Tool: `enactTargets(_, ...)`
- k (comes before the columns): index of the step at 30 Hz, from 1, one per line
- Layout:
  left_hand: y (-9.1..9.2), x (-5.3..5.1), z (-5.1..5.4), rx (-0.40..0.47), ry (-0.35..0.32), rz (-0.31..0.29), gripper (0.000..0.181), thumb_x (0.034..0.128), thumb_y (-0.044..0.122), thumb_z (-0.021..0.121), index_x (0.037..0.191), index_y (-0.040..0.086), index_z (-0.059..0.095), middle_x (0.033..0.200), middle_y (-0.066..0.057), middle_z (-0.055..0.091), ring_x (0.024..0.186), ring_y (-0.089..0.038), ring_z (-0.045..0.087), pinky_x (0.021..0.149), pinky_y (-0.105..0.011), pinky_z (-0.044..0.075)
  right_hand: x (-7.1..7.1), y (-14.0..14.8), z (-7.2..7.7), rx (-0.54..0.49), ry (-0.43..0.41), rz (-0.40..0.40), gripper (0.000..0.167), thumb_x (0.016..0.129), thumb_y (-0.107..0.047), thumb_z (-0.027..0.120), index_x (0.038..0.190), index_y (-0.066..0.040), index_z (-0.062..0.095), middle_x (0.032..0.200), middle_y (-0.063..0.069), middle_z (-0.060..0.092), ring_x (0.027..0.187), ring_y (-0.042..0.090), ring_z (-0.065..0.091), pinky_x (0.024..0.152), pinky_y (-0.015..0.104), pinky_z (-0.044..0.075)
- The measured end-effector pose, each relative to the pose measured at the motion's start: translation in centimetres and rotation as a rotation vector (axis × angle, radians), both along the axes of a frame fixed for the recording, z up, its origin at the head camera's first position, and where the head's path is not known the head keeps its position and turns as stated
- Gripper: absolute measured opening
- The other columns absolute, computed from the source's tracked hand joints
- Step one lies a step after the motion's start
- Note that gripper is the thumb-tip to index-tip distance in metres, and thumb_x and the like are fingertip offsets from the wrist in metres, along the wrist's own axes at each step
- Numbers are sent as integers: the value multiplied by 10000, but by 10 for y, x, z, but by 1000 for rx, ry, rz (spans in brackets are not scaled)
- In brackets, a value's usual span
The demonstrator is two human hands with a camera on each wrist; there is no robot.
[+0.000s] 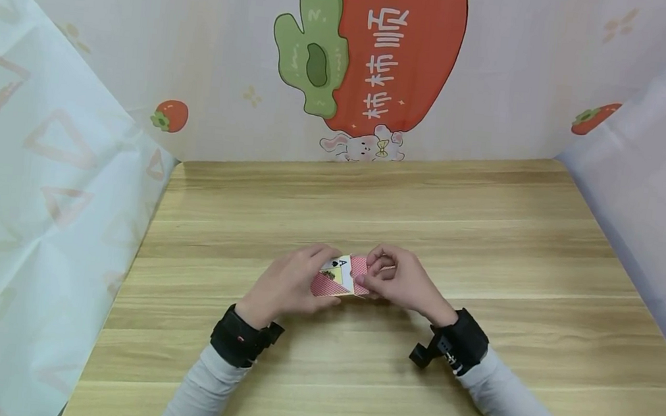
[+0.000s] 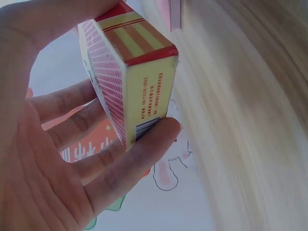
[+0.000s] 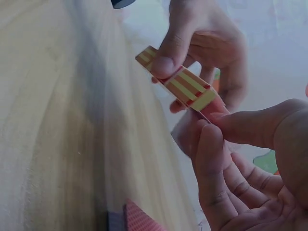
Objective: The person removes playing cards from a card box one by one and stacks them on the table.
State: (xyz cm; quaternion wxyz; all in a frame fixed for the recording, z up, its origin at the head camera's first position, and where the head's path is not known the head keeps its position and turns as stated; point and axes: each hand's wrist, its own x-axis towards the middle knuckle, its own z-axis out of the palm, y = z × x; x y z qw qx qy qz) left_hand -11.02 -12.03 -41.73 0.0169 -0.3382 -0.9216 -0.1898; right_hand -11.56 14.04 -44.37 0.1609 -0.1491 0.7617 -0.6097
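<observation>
A small playing card box (image 1: 335,276) with an ace of spades on its face is held between both hands above the table. My left hand (image 1: 291,280) grips it by its long edges, thumb on one side and fingertips on the other. In the left wrist view the box's closed end and striped side (image 2: 139,38) face the camera. Red-patterned pieces (image 1: 360,266), which look like card backs, stick out at the right end. There my right hand (image 1: 400,280) pinches with thumb and fingers. A pale blurred piece (image 3: 185,134) hangs below that end; whether flap or card I cannot tell.
The wooden table (image 1: 318,378) spreads beneath both hands. Printed cloth walls (image 1: 221,59) stand behind and at both sides. Black wrist straps with cameras (image 1: 464,342) are on both wrists. A red-patterned corner (image 3: 139,216) shows at the bottom of the right wrist view.
</observation>
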Motion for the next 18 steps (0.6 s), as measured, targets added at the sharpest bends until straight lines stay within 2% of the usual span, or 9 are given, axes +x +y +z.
enactTargets(5, -6, -4, 1, -9, -36, 43, 736, 792, 416, 939, 1379, 100, 627, 1297, -69, 715, 1030, -183, 698, 879, -357, 599, -6, 11, 5, 2, -64, -30, 284, 946, -117, 806, 1143, 6, 642, 966, 146, 709, 751, 359, 784, 662, 488, 646)
enactTargets(11, -14, -7, 2, 10, -93, 102, 749, 785, 376, 947, 1401, 103, 618, 1308, -58, 699, 1032, -182, 670, 855, -356, 590, -15, 31, 14, 19, -48, -50, 242, 996, -101, 750, 1182, 20, 654, 996, 177, 730, 738, 299, 784, 646, 428, 645)
enactTargets(18, -21, -9, 3, 31, -73, 120, 727, 770, 342, 959, 1376, 108, 633, 1308, -64, 704, 1054, -202, 676, 873, -382, 587, -25, 55, 21, 34, -43, -106, 218, 992, -111, 760, 1175, -8, 700, 1064, 135, 722, 907, 317, 759, 787, 467, 632)
